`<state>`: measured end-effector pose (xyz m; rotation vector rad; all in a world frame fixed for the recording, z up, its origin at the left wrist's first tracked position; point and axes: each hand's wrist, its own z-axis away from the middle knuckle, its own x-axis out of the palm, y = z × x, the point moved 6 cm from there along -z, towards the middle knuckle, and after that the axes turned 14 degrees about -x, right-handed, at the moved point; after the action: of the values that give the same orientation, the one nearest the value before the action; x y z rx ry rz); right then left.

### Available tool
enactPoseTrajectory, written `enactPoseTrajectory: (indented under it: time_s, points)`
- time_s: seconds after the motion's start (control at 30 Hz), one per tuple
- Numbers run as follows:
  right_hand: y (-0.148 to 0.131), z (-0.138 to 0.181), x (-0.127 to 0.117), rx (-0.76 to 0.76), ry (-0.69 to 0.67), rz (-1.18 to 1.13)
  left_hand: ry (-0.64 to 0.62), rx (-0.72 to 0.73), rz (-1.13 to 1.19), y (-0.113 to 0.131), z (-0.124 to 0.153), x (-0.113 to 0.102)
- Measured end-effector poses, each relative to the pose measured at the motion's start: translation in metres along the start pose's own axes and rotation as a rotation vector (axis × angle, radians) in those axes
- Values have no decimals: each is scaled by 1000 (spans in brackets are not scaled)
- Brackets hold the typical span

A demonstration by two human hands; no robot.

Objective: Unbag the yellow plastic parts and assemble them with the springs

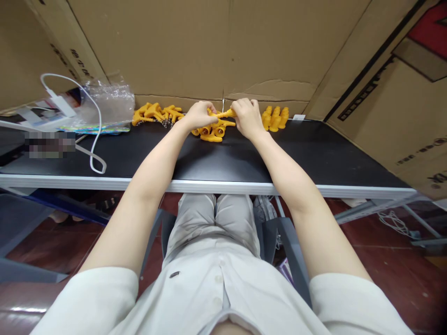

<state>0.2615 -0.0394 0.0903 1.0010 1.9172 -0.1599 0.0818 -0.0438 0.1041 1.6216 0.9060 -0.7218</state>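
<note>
Both my hands are at the far edge of the black table (314, 153), pinching one small yellow plastic piece (226, 113) between them. My left hand (199, 115) grips its left end with closed fingers. My right hand (247, 116) grips the right end, fingers curled. Just below the hands lies a small heap of the same yellow pieces (212, 132). A pile of yellow pieces with metal chains (157, 113) lies to the left. A neat row of upright yellow pieces (275, 117) stands to the right of my right hand.
Cardboard sheets (216, 46) wall the back and right. At the table's left lie a clear plastic bag (110, 100), a white cable (96, 139) with its charger, and printed packets. Below the table edge are my lap, grey chair parts and a red floor.
</note>
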Motion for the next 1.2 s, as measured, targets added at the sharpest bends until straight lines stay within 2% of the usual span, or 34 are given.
enactPoseTrajectory:
  time_s: [0.1,0.27,0.4,0.57,0.8,1.0,1.1,1.2]
  points:
    - [-3,0,-1,-11,-19,-15,-42,-28,17,-4,-3,3]
    - [-9,2,-7,-1,-41,-64,189,68,-126,-2,1,-4]
    - [-8,2,-3,7,-56,-88,243,128,-164,2,4,-4]
    - [-7,-1,-4,-8,-38,-42,196,91,-134,4,0,-1]
    - [-19,-5,-12,-23,-52,88,-123,-116,-2,0,2,8]
    - [-18,-6,-8,-39,-13,6,-287,-78,73,3,11,5]
    - [-14,-4,-7,-17,-46,-10,-226,-94,48,4,10,2]
    - [-11,0,-5,-27,-124,-33,-46,-86,-40,6,6,-1]
